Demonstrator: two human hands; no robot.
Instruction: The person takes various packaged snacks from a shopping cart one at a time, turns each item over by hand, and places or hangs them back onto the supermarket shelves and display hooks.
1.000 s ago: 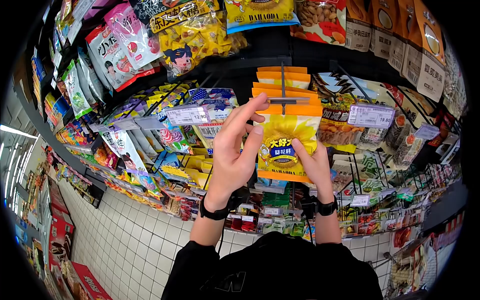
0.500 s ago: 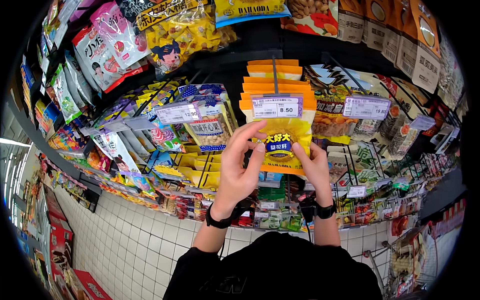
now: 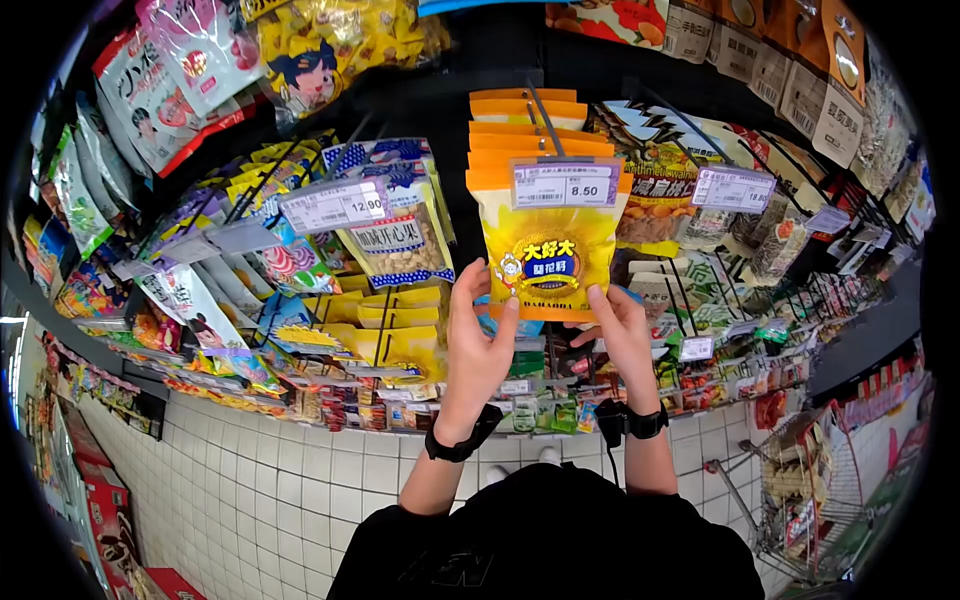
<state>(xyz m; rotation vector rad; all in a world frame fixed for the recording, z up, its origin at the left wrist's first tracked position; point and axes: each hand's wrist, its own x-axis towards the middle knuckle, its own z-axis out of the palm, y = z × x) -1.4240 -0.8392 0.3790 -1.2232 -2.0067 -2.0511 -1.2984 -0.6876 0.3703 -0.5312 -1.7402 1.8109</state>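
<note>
A yellow and orange bag of sunflower seeds (image 3: pixel 548 245) hangs at the front of a row on a metal hook, below a price tag (image 3: pixel 566 184) reading 8.50. My left hand (image 3: pixel 482 340) holds the bag's lower left edge, its thumb near the bottom corner. At the lower right, my right hand (image 3: pixel 622 335) grips the bag with the thumb on its front and the fingers partly hidden behind. More orange-topped bags (image 3: pixel 520 110) line up behind it on the same hook.
Pistachio bags (image 3: pixel 395 225) hang to the left under a 12.90 tag; walnut bags (image 3: pixel 655 200) hang to the right. Lower racks carry yellow packets (image 3: pixel 400 340). A wire shopping cart (image 3: pixel 815 480) stands at the lower right on the tiled floor (image 3: pixel 270 480).
My left hand has moved down from the bag's front to its lower left edge, uncovering the printed label. The view has shifted slightly. My right hand stays at the lower right corner.
</note>
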